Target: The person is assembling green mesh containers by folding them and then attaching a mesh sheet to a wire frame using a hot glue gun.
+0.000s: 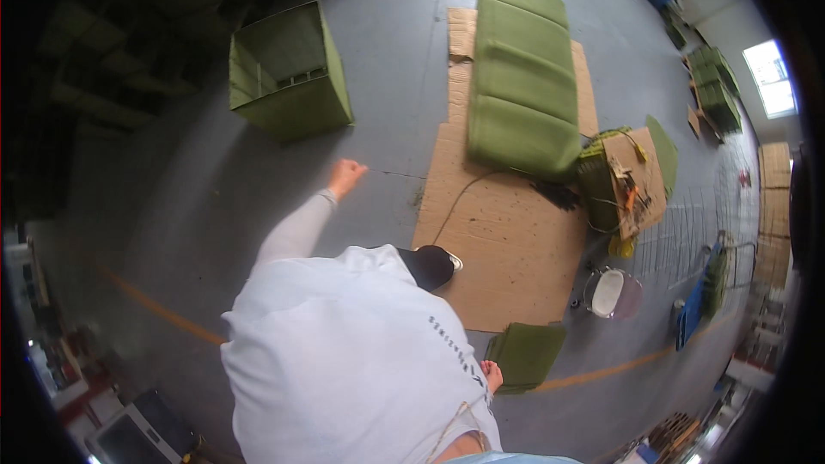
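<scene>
My left hand is out at the end of a light sleeve, over the grey floor. Its fingers are curled in, and nothing shows in them. Closest to it is an open-topped green box, apart from the hand. My right hand shows only in small part past my white shirt, beside a flat stack of green panels. Whether its fingers touch or grip the panels cannot be made out. Ahead, a long green padded cover with cross seams lies on cardboard sheets.
A green crate topped with a cardboard piece and tools stands right of the cover. A dark hose curves across the cardboard. A small white-seated stool is at the right. Stacked green boxes fill the dim far left.
</scene>
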The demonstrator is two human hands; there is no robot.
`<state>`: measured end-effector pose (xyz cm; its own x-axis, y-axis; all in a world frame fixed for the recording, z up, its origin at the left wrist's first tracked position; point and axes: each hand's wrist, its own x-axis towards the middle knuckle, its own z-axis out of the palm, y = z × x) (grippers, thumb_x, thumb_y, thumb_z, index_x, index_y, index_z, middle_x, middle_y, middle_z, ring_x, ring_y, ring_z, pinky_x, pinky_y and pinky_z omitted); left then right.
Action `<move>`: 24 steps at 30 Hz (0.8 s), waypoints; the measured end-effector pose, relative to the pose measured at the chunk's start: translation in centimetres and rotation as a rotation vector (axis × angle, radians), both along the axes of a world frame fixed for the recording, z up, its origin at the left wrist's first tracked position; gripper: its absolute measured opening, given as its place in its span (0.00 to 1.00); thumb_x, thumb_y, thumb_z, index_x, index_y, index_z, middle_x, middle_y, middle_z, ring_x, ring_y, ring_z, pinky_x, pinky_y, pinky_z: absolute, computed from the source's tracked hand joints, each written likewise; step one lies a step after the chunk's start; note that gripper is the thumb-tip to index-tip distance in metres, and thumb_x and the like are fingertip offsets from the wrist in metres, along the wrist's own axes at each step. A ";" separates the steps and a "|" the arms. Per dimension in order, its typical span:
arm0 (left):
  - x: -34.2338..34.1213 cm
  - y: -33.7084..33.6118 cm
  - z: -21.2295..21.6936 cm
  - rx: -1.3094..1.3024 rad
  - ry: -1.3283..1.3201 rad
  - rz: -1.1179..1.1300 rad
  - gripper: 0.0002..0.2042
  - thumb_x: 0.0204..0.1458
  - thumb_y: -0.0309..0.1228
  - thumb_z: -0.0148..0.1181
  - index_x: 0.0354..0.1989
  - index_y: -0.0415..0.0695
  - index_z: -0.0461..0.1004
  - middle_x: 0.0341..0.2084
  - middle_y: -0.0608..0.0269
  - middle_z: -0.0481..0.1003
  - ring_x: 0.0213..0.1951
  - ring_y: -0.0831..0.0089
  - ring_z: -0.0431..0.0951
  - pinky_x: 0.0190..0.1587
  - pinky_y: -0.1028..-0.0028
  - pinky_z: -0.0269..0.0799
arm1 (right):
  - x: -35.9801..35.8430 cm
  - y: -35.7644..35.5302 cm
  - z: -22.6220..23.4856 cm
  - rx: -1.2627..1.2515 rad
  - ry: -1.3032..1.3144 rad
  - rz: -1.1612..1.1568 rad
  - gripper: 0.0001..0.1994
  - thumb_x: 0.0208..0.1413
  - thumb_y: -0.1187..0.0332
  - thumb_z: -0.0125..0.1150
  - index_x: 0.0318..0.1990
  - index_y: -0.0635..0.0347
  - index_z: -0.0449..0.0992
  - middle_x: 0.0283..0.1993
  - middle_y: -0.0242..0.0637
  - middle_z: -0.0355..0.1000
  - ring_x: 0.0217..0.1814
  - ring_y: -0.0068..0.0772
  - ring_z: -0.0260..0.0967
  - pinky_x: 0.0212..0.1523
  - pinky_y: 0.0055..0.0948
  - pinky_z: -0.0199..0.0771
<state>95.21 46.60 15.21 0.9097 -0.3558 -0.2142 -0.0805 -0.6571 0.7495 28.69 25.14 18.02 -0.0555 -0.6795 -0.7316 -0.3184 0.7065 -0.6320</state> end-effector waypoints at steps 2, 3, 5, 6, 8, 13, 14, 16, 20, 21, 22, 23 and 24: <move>4.8 5.4 2.7 0.005 -0.088 0.076 0.18 0.45 0.41 0.60 0.14 0.40 0.73 0.12 0.57 0.72 0.16 0.67 0.72 0.25 0.67 0.67 | 2.2 0.7 -1.0 0.063 0.031 0.087 0.09 0.58 0.62 0.50 0.36 0.58 0.71 0.33 0.32 0.73 0.36 0.28 0.74 0.32 0.28 0.71; 7.1 8.0 3.9 -0.003 -0.096 0.126 0.17 0.46 0.41 0.60 0.14 0.40 0.73 0.11 0.59 0.72 0.16 0.71 0.71 0.24 0.69 0.66 | 3.2 1.5 -2.1 0.104 0.043 0.175 0.09 0.58 0.63 0.51 0.35 0.58 0.72 0.32 0.31 0.73 0.34 0.27 0.74 0.30 0.27 0.71; 11.0 13.2 5.7 -0.047 -0.106 0.170 0.15 0.46 0.39 0.62 0.16 0.41 0.73 0.13 0.62 0.72 0.17 0.74 0.72 0.24 0.70 0.66 | 4.6 3.3 -5.1 0.191 0.068 0.439 0.08 0.57 0.64 0.52 0.31 0.57 0.73 0.27 0.30 0.73 0.31 0.23 0.74 0.25 0.22 0.72; 12.1 15.8 6.3 -0.184 0.003 0.275 0.14 0.46 0.38 0.62 0.18 0.41 0.73 0.14 0.63 0.73 0.17 0.75 0.72 0.24 0.71 0.67 | 5.3 5.3 -7.1 0.284 -0.001 0.216 0.08 0.56 0.65 0.53 0.31 0.58 0.73 0.29 0.31 0.73 0.32 0.27 0.74 0.27 0.25 0.73; 13.7 21.5 7.3 -0.292 0.253 0.214 0.11 0.45 0.37 0.63 0.23 0.41 0.74 0.20 0.64 0.75 0.21 0.73 0.74 0.27 0.71 0.69 | 7.7 9.0 -11.2 0.323 -0.025 0.248 0.10 0.56 0.62 0.52 0.29 0.58 0.73 0.27 0.32 0.74 0.29 0.28 0.73 0.26 0.25 0.71; 22.6 31.1 7.1 0.999 -0.049 0.067 0.16 0.47 0.35 0.60 0.42 0.41 0.74 0.35 0.50 0.76 0.39 0.64 0.78 0.43 0.66 0.74 | 19.0 11.4 -13.3 0.359 0.124 0.469 0.12 0.57 0.61 0.52 0.27 0.57 0.73 0.27 0.32 0.74 0.27 0.29 0.72 0.25 0.26 0.70; 27.1 31.5 6.2 0.709 0.081 0.135 0.15 0.50 0.36 0.58 0.42 0.40 0.74 0.33 0.53 0.76 0.37 0.64 0.78 0.43 0.67 0.74 | 22.6 11.2 -12.6 0.355 0.142 0.493 0.12 0.57 0.61 0.52 0.27 0.57 0.73 0.27 0.33 0.74 0.27 0.29 0.72 0.25 0.26 0.70; 36.0 30.9 2.6 0.031 0.424 0.380 0.15 0.54 0.38 0.54 0.40 0.37 0.72 0.33 0.55 0.76 0.37 0.64 0.77 0.43 0.69 0.74 | 30.1 11.4 -10.5 0.329 0.178 0.524 0.12 0.57 0.61 0.52 0.27 0.57 0.73 0.27 0.33 0.74 0.27 0.29 0.72 0.25 0.26 0.70; 50.7 26.1 -10.5 -0.883 0.787 0.784 0.19 0.59 0.40 0.47 0.48 0.35 0.66 0.44 0.52 0.69 0.49 0.60 0.70 0.53 0.61 0.67 | 44.9 13.9 -8.5 0.302 0.249 0.563 0.12 0.57 0.61 0.52 0.27 0.57 0.73 0.26 0.33 0.74 0.27 0.29 0.71 0.24 0.26 0.69; 53.5 24.8 -14.3 -0.923 0.856 0.963 0.20 0.59 0.39 0.46 0.52 0.36 0.63 0.49 0.50 0.66 0.53 0.58 0.67 0.56 0.58 0.65 | 48.0 14.7 -8.8 0.305 0.269 0.580 0.12 0.57 0.61 0.52 0.27 0.57 0.73 0.26 0.33 0.74 0.27 0.29 0.71 0.24 0.26 0.69; 55.6 23.5 -18.1 -1.005 0.886 1.040 0.21 0.60 0.40 0.44 0.54 0.36 0.61 0.50 0.49 0.64 0.54 0.57 0.65 0.57 0.56 0.62 | 50.6 15.4 -9.1 0.308 0.291 0.588 0.12 0.57 0.61 0.52 0.27 0.57 0.73 0.26 0.33 0.74 0.27 0.29 0.71 0.24 0.26 0.69; 57.4 22.1 -21.9 -1.043 0.925 1.190 0.22 0.60 0.40 0.42 0.55 0.36 0.58 0.51 0.49 0.63 0.54 0.55 0.64 0.58 0.54 0.60 | 52.9 16.1 -9.8 0.313 0.310 0.598 0.12 0.57 0.61 0.52 0.27 0.57 0.73 0.26 0.33 0.74 0.26 0.29 0.71 0.24 0.26 0.69; 59.2 20.8 -25.5 -1.093 0.955 1.267 0.23 0.61 0.41 0.40 0.57 0.36 0.56 0.52 0.48 0.62 0.53 0.54 0.65 0.58 0.53 0.60 | 55.1 16.7 -10.7 0.320 0.329 0.608 0.12 0.57 0.61 0.52 0.26 0.57 0.73 0.26 0.33 0.74 0.26 0.29 0.71 0.24 0.26 0.69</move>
<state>154.44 67.41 -10.30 0.4398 0.0139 -0.8980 0.6186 0.7201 0.3142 83.82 41.80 7.30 0.0114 -0.4176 -0.9086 -0.8467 0.4793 -0.2309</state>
